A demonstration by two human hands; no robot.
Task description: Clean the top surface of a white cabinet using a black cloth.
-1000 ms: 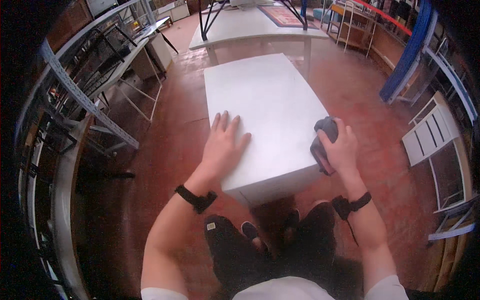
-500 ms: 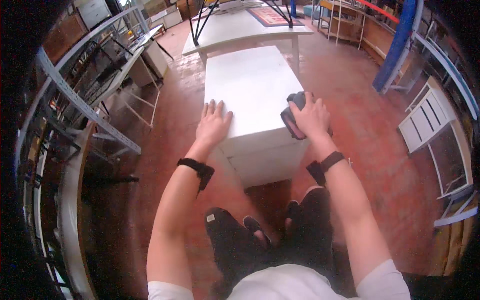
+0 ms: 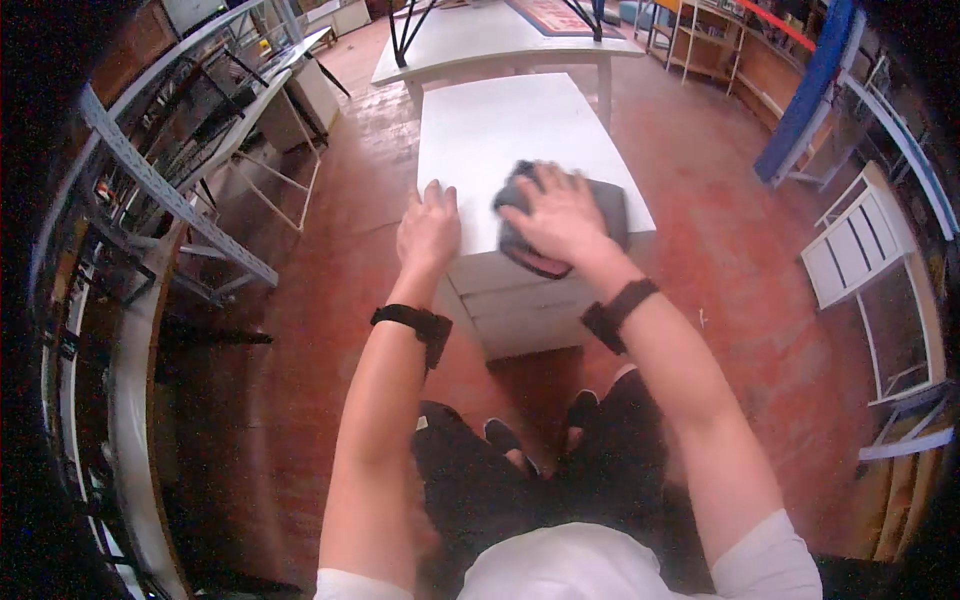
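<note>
A white cabinet [image 3: 500, 130] with drawer-like fronts stands before me, its flat top facing up. On that top, near the front edge, my right hand [image 3: 562, 215] grips and presses a dark grey cloth [image 3: 612, 205] with a pinkish patch at its near fold. The fingers are spread over the cloth, and their undersides are hidden. My left hand [image 3: 430, 228] rests at the top's left edge near the front corner, fingers stretched out and holding nothing. Both wrists wear black bands.
Beyond the cabinet is a white table [image 3: 480, 45] with black metal legs on it. Metal racking [image 3: 180, 190] runs along the left. A blue post [image 3: 808, 100] and a small white slatted unit [image 3: 860, 245] stand at right. The floor [image 3: 700, 330] is red.
My right hand has slid the cloth left from the top's right edge, and more of the cloth is spread out. The left hand stays at the left edge. The view has shifted slightly.
</note>
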